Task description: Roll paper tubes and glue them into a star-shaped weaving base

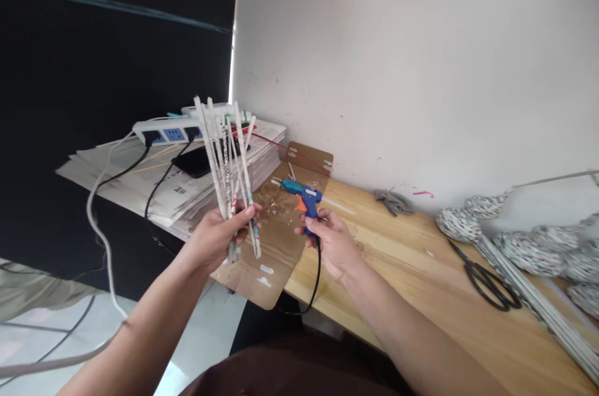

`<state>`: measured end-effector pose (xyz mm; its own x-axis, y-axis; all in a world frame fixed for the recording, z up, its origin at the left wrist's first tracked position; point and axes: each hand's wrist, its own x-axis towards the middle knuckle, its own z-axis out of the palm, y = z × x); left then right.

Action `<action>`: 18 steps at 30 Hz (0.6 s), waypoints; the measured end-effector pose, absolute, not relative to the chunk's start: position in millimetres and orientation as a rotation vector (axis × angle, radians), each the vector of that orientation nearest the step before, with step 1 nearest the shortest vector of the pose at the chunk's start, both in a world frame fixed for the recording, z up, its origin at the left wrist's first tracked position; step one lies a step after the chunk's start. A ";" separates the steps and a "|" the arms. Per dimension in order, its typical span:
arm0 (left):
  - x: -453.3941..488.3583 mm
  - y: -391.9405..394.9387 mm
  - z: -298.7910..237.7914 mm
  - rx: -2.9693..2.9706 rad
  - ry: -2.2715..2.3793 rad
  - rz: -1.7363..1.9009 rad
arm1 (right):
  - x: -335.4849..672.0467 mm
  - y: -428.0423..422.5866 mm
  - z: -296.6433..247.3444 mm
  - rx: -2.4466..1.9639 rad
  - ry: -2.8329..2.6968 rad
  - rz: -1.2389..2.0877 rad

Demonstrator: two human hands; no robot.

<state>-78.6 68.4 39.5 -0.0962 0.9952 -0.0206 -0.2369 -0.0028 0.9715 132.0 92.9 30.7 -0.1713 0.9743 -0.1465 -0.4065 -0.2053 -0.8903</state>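
My left hand [218, 235] is closed around a fanned bundle of several thin rolled-paper sticks [228, 156], held upright above the table's left end. My right hand [330, 241] grips the handle of a blue hot glue gun [303, 196] with an orange trigger, its nozzle pointing left toward the sticks. The gun's black cord [317, 277] hangs down over the table edge. Both are held over a sheet of brown cardboard [271, 252] spotted with glue and paper scraps.
A wooden table [421, 284] runs along a white wall. A stack of newspapers [187, 187] at the left carries a white power strip [163, 131] and a black phone [196, 162]. Black scissors [489, 280], woven paper pieces [515, 234], long paper rods [538, 309] and a grey scrap [394, 201] lie at right.
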 end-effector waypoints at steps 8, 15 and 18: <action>-40.9 109.5 41.3 0.904 1.028 1.498 | 146.9 74.6 31.5 -0.819 -0.766 1.718; -29.7 117.7 44.4 0.867 0.972 1.472 | 152.0 65.7 31.7 -0.799 -0.726 1.801; -26.8 119.7 43.3 0.832 0.961 1.503 | 154.6 63.2 34.9 -0.750 -0.703 1.888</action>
<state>-26.8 119.7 43.3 -0.1395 0.9902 -0.0022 -0.4176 -0.0568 0.9069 154.6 63.2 34.9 -0.3585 0.9118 -0.2003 -0.5583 -0.3814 -0.7368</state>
